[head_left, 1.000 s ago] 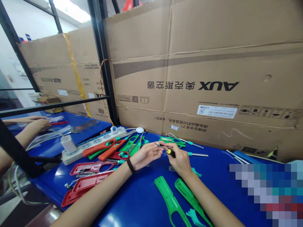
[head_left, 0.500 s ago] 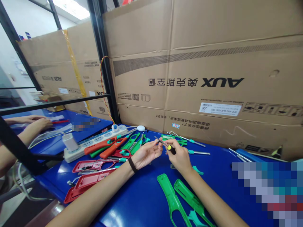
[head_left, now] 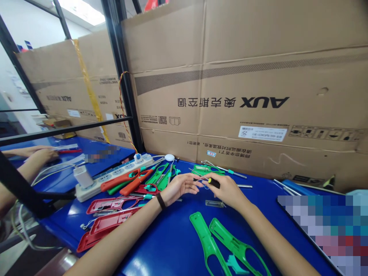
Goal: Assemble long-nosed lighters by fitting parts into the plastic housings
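Gripping a screwdriver point(head_left: 215, 183) in your right hand point(head_left: 229, 191), you steady its tip with your left hand point(head_left: 178, 186), whose grasp is unclear, toward the counter's point(head_left: 172, 239) back edge.

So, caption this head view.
Right hand holds a screwdriver beside the left hand; green plastic parts lie on the blue table.

Single head-worn view, looking forward and down across the blue tabletop point(head_left: 172, 245), close over both forearms, facing a cardboard box point(head_left: 244, 88) wall behind.
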Motion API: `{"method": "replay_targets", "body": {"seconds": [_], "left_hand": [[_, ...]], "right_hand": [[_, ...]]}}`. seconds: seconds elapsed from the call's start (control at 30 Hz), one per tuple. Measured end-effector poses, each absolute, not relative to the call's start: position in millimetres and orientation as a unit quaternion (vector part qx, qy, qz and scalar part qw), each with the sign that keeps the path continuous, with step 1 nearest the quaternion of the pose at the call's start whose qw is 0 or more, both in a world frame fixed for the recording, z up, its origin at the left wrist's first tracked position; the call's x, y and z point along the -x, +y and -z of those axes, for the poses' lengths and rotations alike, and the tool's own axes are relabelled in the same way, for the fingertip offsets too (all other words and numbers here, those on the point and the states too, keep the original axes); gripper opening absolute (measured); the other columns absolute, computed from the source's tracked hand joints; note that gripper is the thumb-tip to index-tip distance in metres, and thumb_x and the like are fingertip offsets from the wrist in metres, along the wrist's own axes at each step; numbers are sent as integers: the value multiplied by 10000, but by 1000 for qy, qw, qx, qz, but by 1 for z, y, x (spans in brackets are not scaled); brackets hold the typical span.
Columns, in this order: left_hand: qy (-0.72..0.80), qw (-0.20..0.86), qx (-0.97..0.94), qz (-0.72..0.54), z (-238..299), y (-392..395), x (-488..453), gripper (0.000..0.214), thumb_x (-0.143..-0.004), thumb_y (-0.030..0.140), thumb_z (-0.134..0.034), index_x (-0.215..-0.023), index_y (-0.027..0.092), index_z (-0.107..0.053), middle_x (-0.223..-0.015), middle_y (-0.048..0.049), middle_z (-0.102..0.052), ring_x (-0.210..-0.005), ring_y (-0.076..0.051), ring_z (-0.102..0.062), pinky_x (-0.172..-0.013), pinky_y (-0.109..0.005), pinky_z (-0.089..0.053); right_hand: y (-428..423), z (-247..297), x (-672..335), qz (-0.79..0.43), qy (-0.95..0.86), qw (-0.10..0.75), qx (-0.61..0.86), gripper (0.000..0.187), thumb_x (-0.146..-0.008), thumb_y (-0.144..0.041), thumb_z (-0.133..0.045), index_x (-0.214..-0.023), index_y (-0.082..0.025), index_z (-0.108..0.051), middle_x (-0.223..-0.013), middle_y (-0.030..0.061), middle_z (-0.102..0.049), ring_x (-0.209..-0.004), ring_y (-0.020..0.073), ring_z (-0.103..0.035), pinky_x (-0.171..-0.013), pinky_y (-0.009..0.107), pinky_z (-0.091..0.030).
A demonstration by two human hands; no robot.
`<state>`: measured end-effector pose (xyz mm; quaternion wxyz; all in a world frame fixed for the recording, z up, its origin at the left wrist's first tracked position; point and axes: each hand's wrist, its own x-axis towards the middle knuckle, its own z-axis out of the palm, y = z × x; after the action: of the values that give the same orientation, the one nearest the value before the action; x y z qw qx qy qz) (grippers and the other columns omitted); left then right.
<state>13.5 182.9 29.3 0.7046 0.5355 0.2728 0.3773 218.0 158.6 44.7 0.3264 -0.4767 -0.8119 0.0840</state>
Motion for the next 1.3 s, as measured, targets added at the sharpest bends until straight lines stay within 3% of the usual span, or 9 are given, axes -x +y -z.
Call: {"method": "replay_targets", "body": {"seconds": [0.1,0.2,0.33,0.6,0.8,1.03,1.3], "left_hand": [[303,652,-588,-371,-29,183,-15,294,-797,406,-584,-846,118,-614,-731,-66,-661,-552,-113,-579,-547,-220,-479],[331,587,-649,-352,-28,184,-17,366,-807,484,-569,-810,121,-615,-652,-23,-616,-462,-77,-494,-457,-184,-410],[340,508,-731,-303,-23,182,-20,436,-823,535,-532,-810,113,-640,-630,-20,-608,-454,-85,-476,-427,-185,-369],[309,314,-854,-277,-23,171,-19,407,-900,457,-485,-707,174,-705,-746,-31,-663,-752,-153,-583,-768,-238,-404],[355,214,-850,-326,-26,176,-16,553,-944,419,-394,-495,175,-605,-637,-21,-655,-701,-150,-591,-780,-234,-392],[410,179,-794,-412,-25,178,-13,438,-807,395,-579,-444,158,-515,-501,7,-586,-503,-114,-522,-560,-214,-371],[369,243,-739,-508,-34,179,-12,406,-791,386,-589,-495,164,-422,-552,4,-557,-559,-121,-533,-593,-229,-434]], "right_hand": [[160,-36,-246,-73,-800,308,510,234,-887,-313,-495,-1041,-277,-666,-1055,18,-715,-958,227,-666,-806,325,-491],[158,-26,-278,-60,-787,269,552,236,-825,-289,-575,-1029,-247,-686,-1123,67,-689,-1038,290,-628,-873,411,-467],[147,-15,-307,-57,-778,230,582,252,-826,-289,-573,-1057,-262,-669,-1096,49,-699,-998,271,-646,-857,390,-483],[127,-6,-321,-25,-753,216,621,202,-845,-290,-534,-1001,-271,-661,-1035,36,-696,-941,244,-657,-806,345,-499],[124,1,-314,6,-742,221,633,226,-871,-392,-506,-977,-263,-659,-1019,40,-660,-866,229,-671,-665,301,-521],[118,-8,-305,43,-734,240,634,179,-894,-399,-466,-951,-272,-579,-924,7,-700,-795,237,-688,-540,293,-505],[104,-19,-299,96,-741,290,598,196,-924,-371,-436,-1066,-284,-539,-1083,14,-666,-867,225,-681,-592,287,-529]]}}
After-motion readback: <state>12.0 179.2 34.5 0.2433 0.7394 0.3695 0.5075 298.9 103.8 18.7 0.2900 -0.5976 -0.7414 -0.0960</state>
